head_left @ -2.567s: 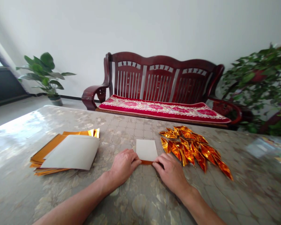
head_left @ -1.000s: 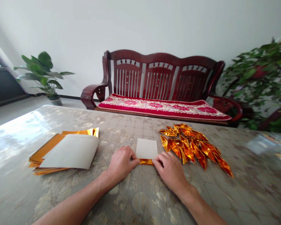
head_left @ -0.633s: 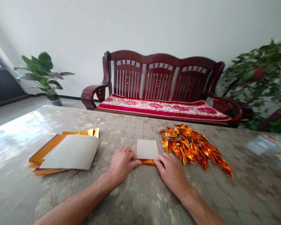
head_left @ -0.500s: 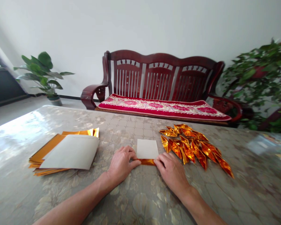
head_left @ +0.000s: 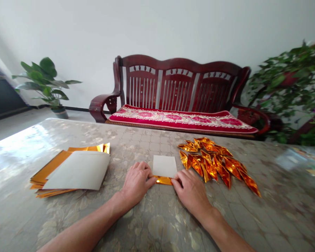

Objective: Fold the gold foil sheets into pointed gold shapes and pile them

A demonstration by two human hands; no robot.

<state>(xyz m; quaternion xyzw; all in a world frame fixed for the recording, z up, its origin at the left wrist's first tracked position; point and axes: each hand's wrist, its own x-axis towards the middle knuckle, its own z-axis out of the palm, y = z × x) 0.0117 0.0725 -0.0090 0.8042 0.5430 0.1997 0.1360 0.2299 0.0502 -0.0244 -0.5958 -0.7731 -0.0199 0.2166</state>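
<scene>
A small sheet of gold foil paper [head_left: 164, 166] lies white side up on the table [head_left: 157, 217], its near edge rolled over into a narrow gold band. My left hand [head_left: 137, 182] pinches the left end of that band with curled fingers. My right hand [head_left: 190, 190] pinches the right end in the same way. A pile of several folded gold foil pieces [head_left: 215, 163] lies just right of the sheet.
A stack of gold foil sheets [head_left: 73, 169], the top one white side up, lies at the left. Behind the table stands a dark red wooden bench [head_left: 178, 94] with a red cushion. Potted plants [head_left: 46, 82] stand left and right.
The white part of the sheet has grown shorter as the near edge was rolled further over; both hands have stayed at its two ends. The view shifted slightly.
</scene>
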